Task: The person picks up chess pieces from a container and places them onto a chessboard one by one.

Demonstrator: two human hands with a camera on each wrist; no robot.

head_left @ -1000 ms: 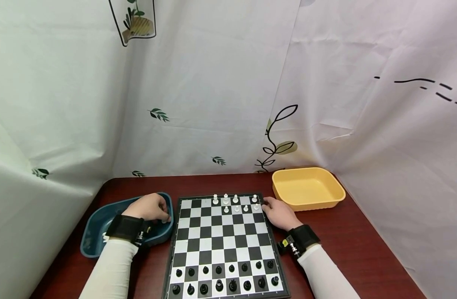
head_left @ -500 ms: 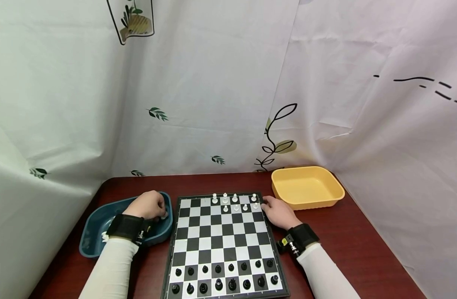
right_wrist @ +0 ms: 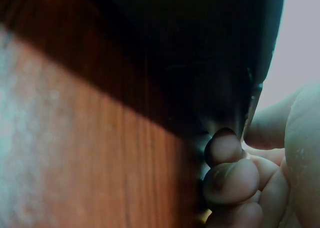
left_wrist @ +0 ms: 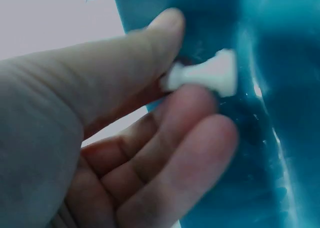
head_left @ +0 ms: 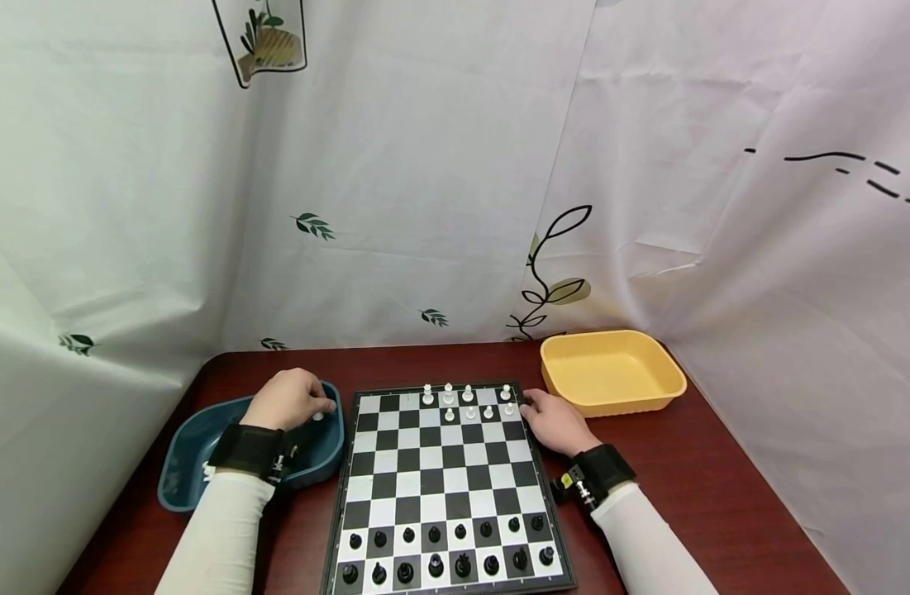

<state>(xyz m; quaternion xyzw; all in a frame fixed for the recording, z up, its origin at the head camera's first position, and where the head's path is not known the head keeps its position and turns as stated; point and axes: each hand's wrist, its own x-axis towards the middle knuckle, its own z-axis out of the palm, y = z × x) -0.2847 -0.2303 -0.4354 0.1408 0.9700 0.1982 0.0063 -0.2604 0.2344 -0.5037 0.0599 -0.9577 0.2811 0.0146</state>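
Left hand (head_left: 287,401) tight on white piece (left_wrist: 212,75) over bin (head_left: 194,454) — right hand (head_left: 557,423) around board edge (head_left: 555,529)

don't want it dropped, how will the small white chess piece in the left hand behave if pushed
The small white, plastic-looking chess piece is probably light, being small beside the left hand pinching it. It seems stiff, showing no bend. Flared at one end, it may stand steadily, but its rounded shape could roll once tipped.

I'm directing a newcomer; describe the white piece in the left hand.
On the dark red table, find the blue tub left of the chessboard. There, the left hand pinches a small white chess piece. Unlike the white pieces standing on the chessboard, it is gripped, off the squares.
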